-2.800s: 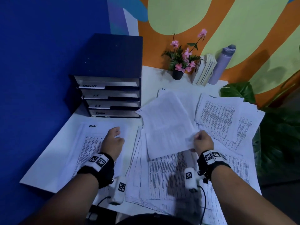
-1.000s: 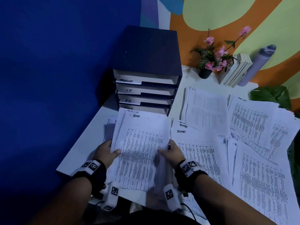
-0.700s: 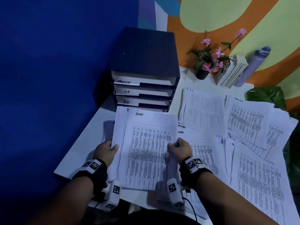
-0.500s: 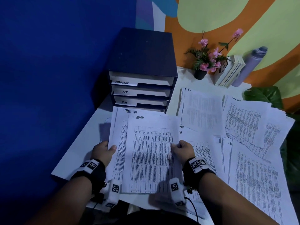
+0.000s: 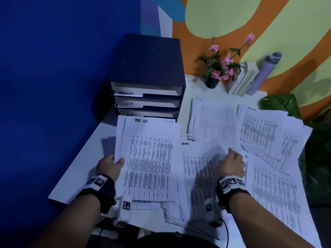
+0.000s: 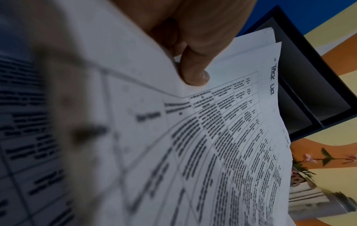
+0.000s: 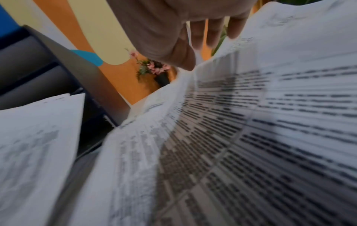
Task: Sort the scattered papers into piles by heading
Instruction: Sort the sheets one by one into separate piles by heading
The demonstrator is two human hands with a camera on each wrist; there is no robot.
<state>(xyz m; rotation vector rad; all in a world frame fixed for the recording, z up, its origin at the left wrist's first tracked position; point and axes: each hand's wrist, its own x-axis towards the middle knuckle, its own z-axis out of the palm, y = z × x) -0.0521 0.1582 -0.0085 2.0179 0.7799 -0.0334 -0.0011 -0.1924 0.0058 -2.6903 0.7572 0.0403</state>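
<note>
Right hand (image 5: 232,163) has left the stack (image 5: 148,161), fingers flat on ADMIN sheet (image 5: 198,169); left hand (image 5: 109,165) pinches the stack's edge under thumb. Thin, floppy, slippery.

Loose papers (image 5: 268,185) are covering most of the white table (image 5: 80,163), leaving a bare strip along its left edge. The drawer unit (image 5: 146,76) is blocking the far left; the flower pot (image 5: 212,83), books (image 5: 243,81) and what looks like a bottle (image 5: 263,74) are crowding the back wall.
</note>
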